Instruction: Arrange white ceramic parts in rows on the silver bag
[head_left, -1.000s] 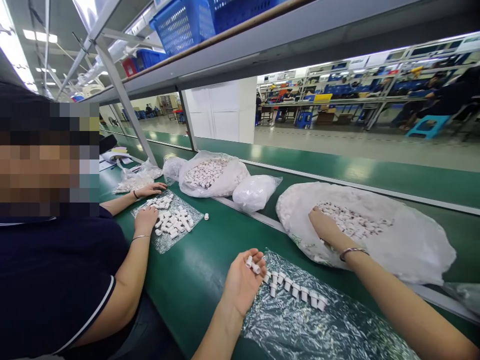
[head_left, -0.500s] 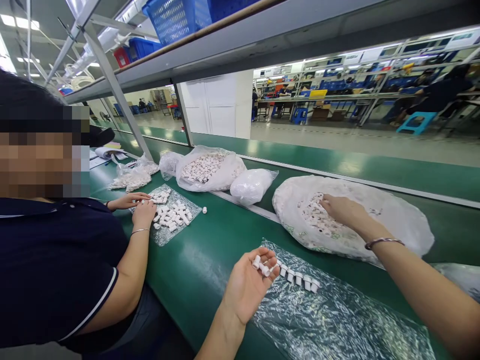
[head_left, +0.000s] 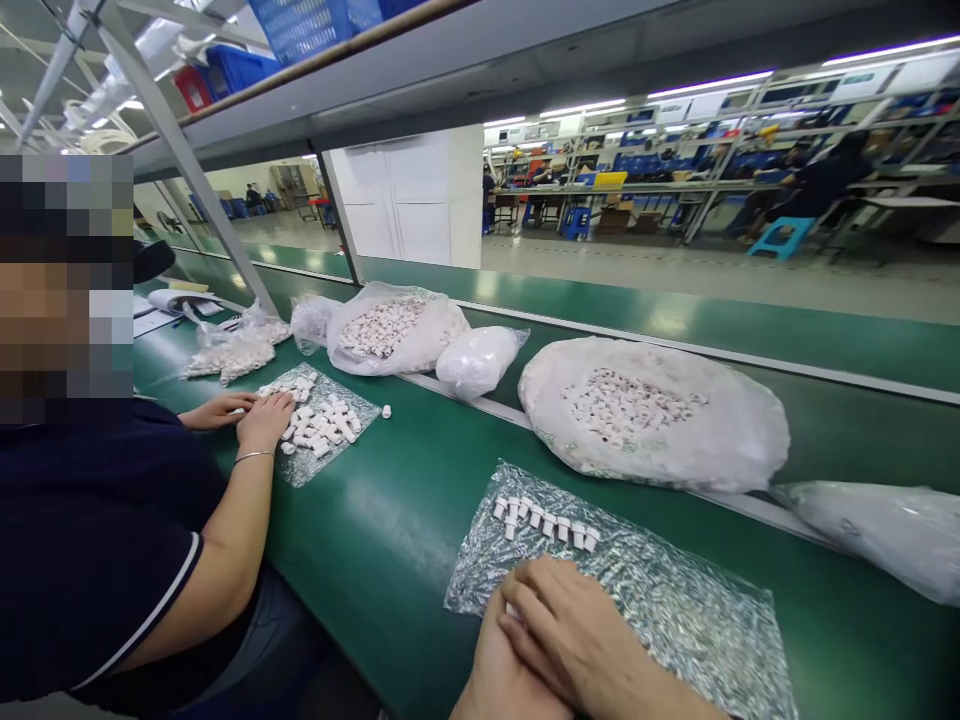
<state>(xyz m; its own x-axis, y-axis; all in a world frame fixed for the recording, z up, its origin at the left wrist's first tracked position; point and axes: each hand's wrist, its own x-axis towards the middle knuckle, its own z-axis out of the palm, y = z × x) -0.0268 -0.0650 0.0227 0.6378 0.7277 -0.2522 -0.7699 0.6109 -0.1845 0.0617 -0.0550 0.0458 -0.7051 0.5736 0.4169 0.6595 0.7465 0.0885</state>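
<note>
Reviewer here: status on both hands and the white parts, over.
Right hand folded over left hand, white bit peeking out. White parts roughly lined up on clear sheet. View into palms blocked.

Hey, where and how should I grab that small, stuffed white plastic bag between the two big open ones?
I'd pinch the loose gathered end of the small white plastic bag, coming from above on its right. That end sticks out as a thin flap toward the larger right-hand open bag, while the body bulges round and crowds the left-hand one.
</note>
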